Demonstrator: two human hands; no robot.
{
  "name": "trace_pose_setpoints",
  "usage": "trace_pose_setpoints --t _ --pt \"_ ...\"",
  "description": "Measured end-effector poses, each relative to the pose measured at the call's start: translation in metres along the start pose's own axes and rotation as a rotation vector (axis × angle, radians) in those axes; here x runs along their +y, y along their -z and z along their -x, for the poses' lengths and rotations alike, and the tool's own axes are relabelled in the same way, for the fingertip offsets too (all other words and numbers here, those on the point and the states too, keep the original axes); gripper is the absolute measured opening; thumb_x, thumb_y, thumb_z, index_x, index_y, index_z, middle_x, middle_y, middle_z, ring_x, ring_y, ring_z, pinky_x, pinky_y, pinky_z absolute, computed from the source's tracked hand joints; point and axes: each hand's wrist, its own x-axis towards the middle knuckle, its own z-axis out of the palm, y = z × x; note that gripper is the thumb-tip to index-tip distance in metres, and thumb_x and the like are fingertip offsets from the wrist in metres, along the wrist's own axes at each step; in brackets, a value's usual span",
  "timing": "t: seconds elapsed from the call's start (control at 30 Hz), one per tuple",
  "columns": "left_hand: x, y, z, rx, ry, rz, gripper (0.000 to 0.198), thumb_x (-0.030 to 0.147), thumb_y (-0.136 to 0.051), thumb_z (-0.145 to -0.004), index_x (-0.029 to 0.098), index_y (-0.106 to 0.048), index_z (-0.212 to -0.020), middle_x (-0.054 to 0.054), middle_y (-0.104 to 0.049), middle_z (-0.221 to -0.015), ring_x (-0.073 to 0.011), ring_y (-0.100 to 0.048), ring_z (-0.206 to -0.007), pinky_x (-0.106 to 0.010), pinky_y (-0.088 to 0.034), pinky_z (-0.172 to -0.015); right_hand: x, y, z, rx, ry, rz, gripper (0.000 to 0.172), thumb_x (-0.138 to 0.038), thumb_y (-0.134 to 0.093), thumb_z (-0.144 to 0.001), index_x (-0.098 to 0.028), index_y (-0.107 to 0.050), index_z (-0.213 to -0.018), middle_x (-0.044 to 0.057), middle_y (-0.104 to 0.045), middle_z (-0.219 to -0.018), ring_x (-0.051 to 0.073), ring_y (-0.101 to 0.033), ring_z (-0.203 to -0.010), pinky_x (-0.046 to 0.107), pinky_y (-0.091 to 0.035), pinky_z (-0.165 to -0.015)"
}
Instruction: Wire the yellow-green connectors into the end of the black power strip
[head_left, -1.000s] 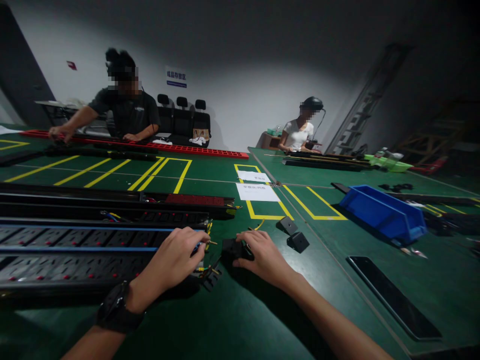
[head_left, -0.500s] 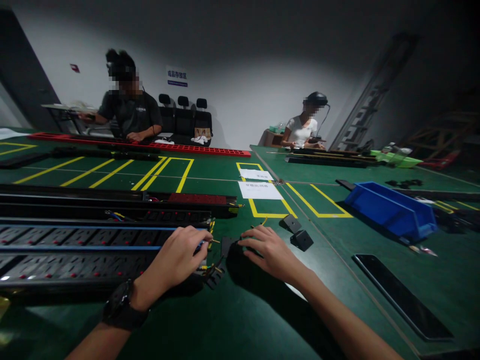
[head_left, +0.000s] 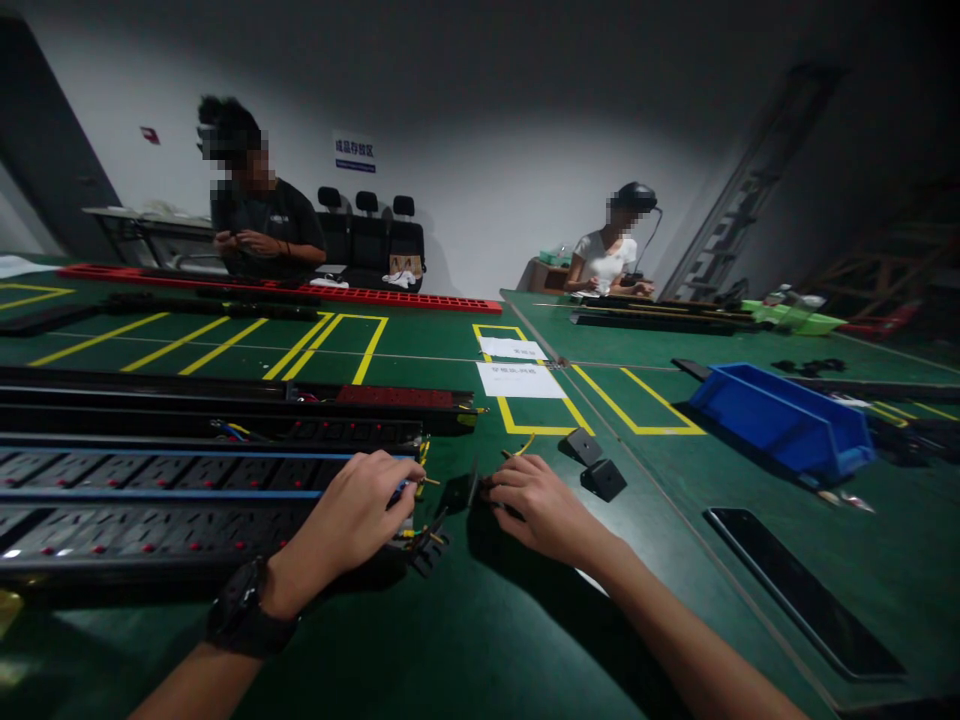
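Observation:
My left hand [head_left: 367, 505] is closed over the right end of a black power strip with blue edges [head_left: 202, 472]. A thin yellowish wire tip [head_left: 429, 483] pokes out beside its fingertips. In my right hand [head_left: 536, 505], between curled fingers, is a small black end cap [head_left: 474, 484], its flat plate a short gap away from the strip's end. The fingers partly hide the cap. Nearer me lies a second black power strip [head_left: 150, 540], with loose wires and a black comb-like piece [head_left: 429, 552] at its end. Two similar black end caps [head_left: 603, 480] rest beyond my right hand.
A blue bin [head_left: 780, 425] stands to the right, with a black phone-like slab [head_left: 806, 590] nearer me. Paper sheets [head_left: 521, 380] lie ahead. More dark strips [head_left: 247, 405] run along the left. Two people [head_left: 270, 225] work across the green table, behind a red rail [head_left: 420, 300].
The end cap in my right hand has turned, its plate now nearly edge-on, and the hand has shifted slightly right. My left hand stays put. The person at left has brought both hands together.

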Motion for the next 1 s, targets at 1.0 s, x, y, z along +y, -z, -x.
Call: trace_pose_setpoints --t 1.0 --pt "-0.001 -0.002 0.0 0.007 0.008 -0.012 0.021 0.023 -0.051 -0.1 0.023 -0.07 -0.108 -0.006 -0.075 -0.105 -0.0253 -0.069 -0.098 -0.04 -0.048 -0.091 -0.027 -0.033 -0.02 -0.093 0.058 -0.068 0.056 -0.013 -0.044 -0.101 -0.022 -0.05 -0.156 0.007 -0.049 -0.162 0.028 -0.045 -0.148 0.052 -0.034 -0.122"
